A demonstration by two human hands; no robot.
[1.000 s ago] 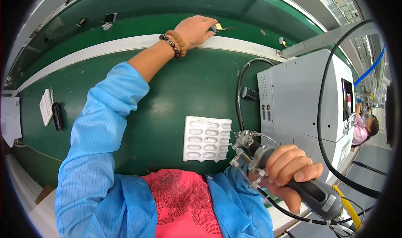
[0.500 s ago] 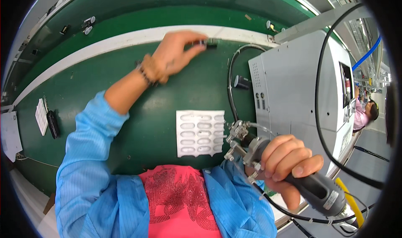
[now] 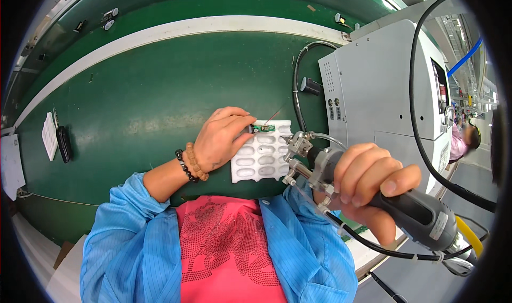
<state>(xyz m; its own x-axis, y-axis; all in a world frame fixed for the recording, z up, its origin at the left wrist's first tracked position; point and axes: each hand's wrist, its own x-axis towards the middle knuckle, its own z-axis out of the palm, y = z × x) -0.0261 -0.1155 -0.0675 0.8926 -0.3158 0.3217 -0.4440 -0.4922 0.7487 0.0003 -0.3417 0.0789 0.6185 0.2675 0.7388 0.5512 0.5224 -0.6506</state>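
My left hand (image 3: 223,138) rests on the upper left corner of a white moulded tray (image 3: 262,159) with several oval pockets and pinches a small green circuit board (image 3: 263,127) at the tray's top edge. A thin red wire sticks up from the board. My right hand (image 3: 368,183) is wrapped round a grey and black hand-held soldering tool (image 3: 373,196) whose metal tip (image 3: 295,146) hovers by the tray's right edge. Bead bracelets sit on my left wrist.
A grey machine box (image 3: 384,90) with a black cable stands at the right. The green belt (image 3: 149,100) has a white stripe across the back. A black object and a white strip (image 3: 49,135) lie far left. Another person (image 3: 464,140) is at the right rim.
My left hand came back from the far white stripe to the tray, carrying the small board. The right hand kept hold of the tool, which now looks closer to the tray.
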